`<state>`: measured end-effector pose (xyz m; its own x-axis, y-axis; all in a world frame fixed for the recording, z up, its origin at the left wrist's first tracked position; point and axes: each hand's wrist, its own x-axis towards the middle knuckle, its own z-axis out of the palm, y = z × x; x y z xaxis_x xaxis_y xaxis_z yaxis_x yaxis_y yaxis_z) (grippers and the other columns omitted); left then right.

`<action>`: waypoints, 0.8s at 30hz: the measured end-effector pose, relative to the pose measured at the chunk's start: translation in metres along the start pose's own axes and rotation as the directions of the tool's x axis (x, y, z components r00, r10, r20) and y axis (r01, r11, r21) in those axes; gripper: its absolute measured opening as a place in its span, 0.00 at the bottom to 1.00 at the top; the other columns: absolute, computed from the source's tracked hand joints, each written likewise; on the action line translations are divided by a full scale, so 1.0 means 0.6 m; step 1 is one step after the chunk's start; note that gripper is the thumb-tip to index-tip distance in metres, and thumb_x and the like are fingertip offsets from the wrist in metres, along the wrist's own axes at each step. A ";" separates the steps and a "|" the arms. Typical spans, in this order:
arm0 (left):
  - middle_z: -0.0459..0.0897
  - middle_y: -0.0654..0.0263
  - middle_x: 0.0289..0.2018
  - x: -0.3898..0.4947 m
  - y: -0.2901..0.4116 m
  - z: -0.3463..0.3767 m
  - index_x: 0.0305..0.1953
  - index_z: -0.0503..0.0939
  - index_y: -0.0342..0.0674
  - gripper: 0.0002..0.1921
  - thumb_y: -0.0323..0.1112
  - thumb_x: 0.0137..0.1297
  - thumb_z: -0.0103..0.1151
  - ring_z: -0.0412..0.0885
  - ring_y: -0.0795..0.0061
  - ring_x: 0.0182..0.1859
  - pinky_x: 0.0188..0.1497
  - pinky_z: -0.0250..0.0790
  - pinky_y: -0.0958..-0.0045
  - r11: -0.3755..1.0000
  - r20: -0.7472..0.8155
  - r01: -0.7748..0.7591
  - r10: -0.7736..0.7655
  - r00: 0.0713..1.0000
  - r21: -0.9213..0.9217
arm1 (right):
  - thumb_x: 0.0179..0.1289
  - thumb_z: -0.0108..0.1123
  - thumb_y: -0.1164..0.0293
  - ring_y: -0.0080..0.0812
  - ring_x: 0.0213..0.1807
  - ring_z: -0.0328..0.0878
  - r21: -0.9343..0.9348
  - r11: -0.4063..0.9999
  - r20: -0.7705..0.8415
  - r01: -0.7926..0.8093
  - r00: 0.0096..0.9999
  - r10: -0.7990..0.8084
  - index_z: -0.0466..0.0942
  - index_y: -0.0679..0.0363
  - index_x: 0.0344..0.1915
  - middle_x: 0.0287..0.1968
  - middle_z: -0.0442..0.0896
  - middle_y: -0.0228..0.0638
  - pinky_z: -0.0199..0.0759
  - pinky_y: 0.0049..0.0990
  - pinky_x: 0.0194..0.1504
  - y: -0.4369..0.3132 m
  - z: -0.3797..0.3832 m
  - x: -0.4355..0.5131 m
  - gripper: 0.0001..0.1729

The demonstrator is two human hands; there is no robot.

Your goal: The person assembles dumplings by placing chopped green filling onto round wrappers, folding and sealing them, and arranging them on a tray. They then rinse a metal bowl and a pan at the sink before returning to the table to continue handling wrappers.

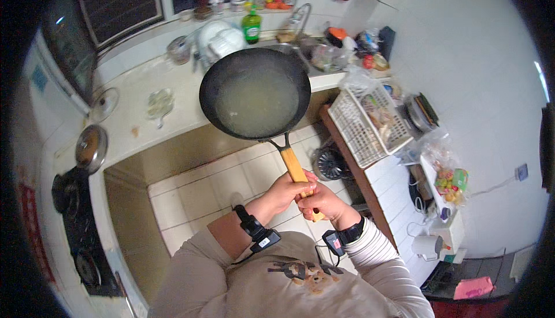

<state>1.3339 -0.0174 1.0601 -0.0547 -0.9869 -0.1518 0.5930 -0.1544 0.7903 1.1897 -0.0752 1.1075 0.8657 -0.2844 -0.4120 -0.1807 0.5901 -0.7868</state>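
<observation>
A dark wok [256, 95] hangs in front of me over the counter's edge and the floor, with cloudy pale liquid [260, 97] inside. Its wooden handle [293, 164] points back towards my body. My left hand [288, 190] is wrapped around the middle of this handle. Closer to the handle's end, my right hand [323, 201] grips it too, and the two hands touch. Some fingers are hidden behind the wood. Both wrists carry black straps with small devices.
Left stands a black gas stove [76, 231], near a pan lid [91, 148]. Along the counter [130, 114] are a dish of pale food [160, 103], a green bottle [251, 25] and a sink [321, 69]. A white plastic basket [360, 131] sits right, above a black fan-like object [330, 163].
</observation>
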 end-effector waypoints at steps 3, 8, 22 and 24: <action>0.80 0.63 0.44 0.081 0.025 -0.002 0.49 0.75 0.38 0.14 0.29 0.62 0.60 0.77 0.73 0.45 0.50 0.71 0.68 0.992 0.109 0.127 -0.128 0.986 0.015 | 0.55 0.58 0.82 0.24 0.15 0.68 0.007 0.999 -0.094 0.042 0.995 -0.041 0.69 0.66 0.43 0.20 0.70 0.32 0.63 0.23 0.16 -0.043 -0.035 0.010 0.15; 0.80 0.64 0.41 0.232 0.073 -0.005 0.52 0.72 0.39 0.17 0.33 0.65 0.61 0.79 0.74 0.42 0.44 0.73 0.70 0.973 0.282 0.228 -0.223 0.933 0.016 | 0.55 0.57 0.82 0.23 0.15 0.68 0.039 0.989 -0.251 0.143 0.959 -0.129 0.68 0.62 0.46 0.20 0.71 0.31 0.64 0.24 0.16 -0.125 -0.105 0.050 0.17; 0.79 0.61 0.38 0.552 0.189 -0.061 0.53 0.71 0.38 0.16 0.35 0.68 0.57 0.81 0.64 0.33 0.23 0.77 0.61 0.892 0.423 0.452 -0.411 0.807 0.004 | 0.58 0.61 0.77 0.23 0.18 0.74 -0.144 0.976 -0.497 0.163 0.841 -0.213 0.68 0.61 0.42 0.26 0.77 0.31 0.69 0.21 0.20 -0.322 -0.268 0.216 0.14; 0.79 0.61 0.37 0.582 0.202 -0.069 0.54 0.71 0.37 0.16 0.36 0.69 0.57 0.81 0.64 0.31 0.21 0.76 0.61 0.884 0.448 0.467 -0.409 0.795 -0.022 | 0.56 0.61 0.79 0.24 0.18 0.75 -0.115 0.977 -0.498 0.178 0.841 -0.212 0.71 0.64 0.40 0.24 0.77 0.32 0.69 0.22 0.20 -0.349 -0.283 0.237 0.11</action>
<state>1.4202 -0.3788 1.0784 -0.6456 -0.7427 -0.1780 0.5164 -0.5962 0.6147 1.2713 -0.3675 1.1355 0.5337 -0.7403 -0.4089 -0.0761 0.4395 -0.8950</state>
